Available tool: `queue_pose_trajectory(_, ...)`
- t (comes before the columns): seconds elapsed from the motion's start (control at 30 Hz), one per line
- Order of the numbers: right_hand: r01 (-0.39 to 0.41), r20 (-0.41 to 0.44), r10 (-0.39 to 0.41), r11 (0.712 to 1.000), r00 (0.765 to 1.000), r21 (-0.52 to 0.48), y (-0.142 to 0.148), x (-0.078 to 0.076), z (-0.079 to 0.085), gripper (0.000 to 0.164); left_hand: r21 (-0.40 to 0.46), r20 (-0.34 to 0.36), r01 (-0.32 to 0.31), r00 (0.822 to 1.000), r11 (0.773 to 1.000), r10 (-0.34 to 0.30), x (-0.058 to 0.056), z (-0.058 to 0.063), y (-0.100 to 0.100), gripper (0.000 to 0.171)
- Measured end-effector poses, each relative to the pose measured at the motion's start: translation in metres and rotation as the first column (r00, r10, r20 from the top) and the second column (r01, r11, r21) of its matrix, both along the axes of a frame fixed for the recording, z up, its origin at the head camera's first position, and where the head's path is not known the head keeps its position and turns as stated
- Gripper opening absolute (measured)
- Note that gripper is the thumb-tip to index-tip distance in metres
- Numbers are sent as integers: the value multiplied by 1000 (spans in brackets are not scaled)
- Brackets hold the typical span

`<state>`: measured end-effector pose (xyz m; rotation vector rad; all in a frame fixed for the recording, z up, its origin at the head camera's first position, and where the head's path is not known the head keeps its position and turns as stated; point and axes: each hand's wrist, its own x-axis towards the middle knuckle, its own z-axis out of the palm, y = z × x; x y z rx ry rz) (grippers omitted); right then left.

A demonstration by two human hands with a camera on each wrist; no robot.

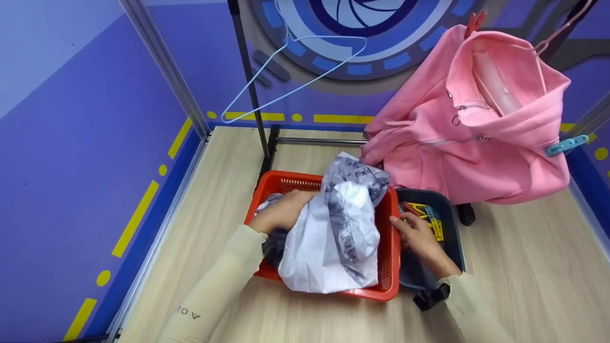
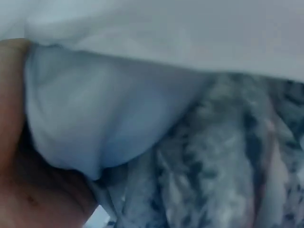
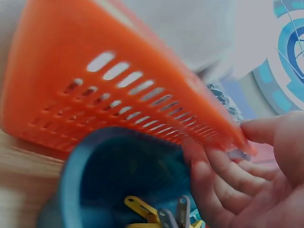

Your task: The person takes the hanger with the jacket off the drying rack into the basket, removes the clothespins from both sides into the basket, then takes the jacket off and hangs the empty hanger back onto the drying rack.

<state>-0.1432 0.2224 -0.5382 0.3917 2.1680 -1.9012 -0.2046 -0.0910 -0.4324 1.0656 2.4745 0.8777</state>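
Note:
A red plastic basket (image 1: 391,286) holds a white garment with grey patterned parts (image 1: 329,238), bunched up above the rim. My left hand (image 1: 286,209) reaches over the basket's left side and grips the white cloth, its fingertips hidden behind the folds. In the left wrist view, white cloth (image 2: 95,109) lies against the hand (image 2: 42,190), above a dark mottled fabric (image 2: 204,166). My right hand (image 1: 419,236) holds the basket's right rim, thumb on top and fingers along the slotted outer wall (image 3: 118,99).
A dark bin (image 1: 455,238) with yellow and other coloured clothes pegs (image 1: 436,228) stands against the basket's right side. Behind, a pink hooded jacket (image 1: 514,162) hangs with a red peg (image 1: 475,23) and a blue peg (image 1: 566,145). A bare light-blue hanger (image 1: 293,97) hangs from above near a black pole (image 1: 248,71).

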Motion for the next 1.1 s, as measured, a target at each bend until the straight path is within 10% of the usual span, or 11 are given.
queue_pose_trajectory(0.13, 4, 18, -4, 1000, 1000, -2, -1, 0, -3, 38, -147, -73, 103, 991, 984, -115, -11, -49, -1, 18)
queue_pose_trajectory(0.23, 25, 6, -25, 1000, 1000, -12, -2, -1, -3, 31, -223, -32, 76, 996, 972, -85, -13, -61, 4, 21)
queue_pose_trajectory(0.5, 40, -25, -40, 999, 999, 5, -1, -11, 0, 28, -253, 46, -70, 995, 965, 84, -19, -32, -4, 68)
queue_pose_trajectory(0.77, 22, -40, -21, 999, 999, 33, 5, -26, 0, 33, -57, -81, 28, 996, 998, -33, -3, 3, -14, 67)
queue_pose_trajectory(0.93, 22, -60, -18, 998, 998, 58, 7, -34, 0, 37, -258, -54, 175, 979, 950, -195, 16, -9, -4, 95)
queue_pose_trajectory(1.1, 13, -53, -11, 999, 999, 50, 9, -39, 1, 42, -457, -147, 83, 975, 886, -167, 16, -34, 2, 92)
